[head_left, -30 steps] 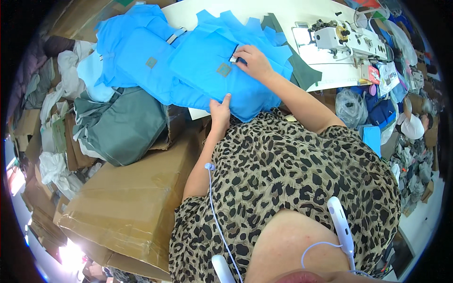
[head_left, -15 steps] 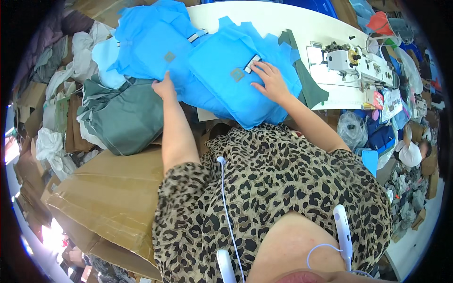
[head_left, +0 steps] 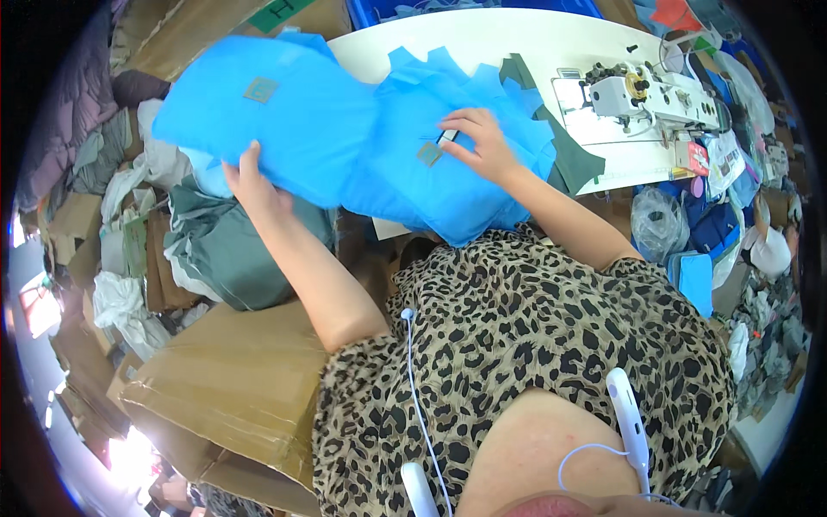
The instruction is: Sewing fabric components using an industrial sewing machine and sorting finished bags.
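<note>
A bright blue fabric piece (head_left: pixel 297 116) with a square grey-brown patch spreads out at the left. My left hand (head_left: pixel 256 188) pinches its lower edge, with the fingertips partly hidden. Beside it, more blue fabric pieces (head_left: pixel 482 185) lie stacked on the white table, their edges notched, the top one with a similar patch (head_left: pixel 429 154). Over this stack my right hand (head_left: pixel 484 148) is bent, thumb and fingers closed around a small black-and-white label (head_left: pixel 447 136) just above the patch.
A white sewing machine (head_left: pixel 646 96) stands on the white table (head_left: pixel 388 43) at the right. Dark green fabric (head_left: pixel 568 159) lies under the blue stack. At the left are a dark green bundle (head_left: pixel 250 246) and a large cardboard box (head_left: pixel 224 379). A blue bin (head_left: pixel 517 7) stands behind.
My left hand has moved left and drawn the left blue piece outward, turning it flatter. My right hand stays at the label, its fingers now closer around it.
</note>
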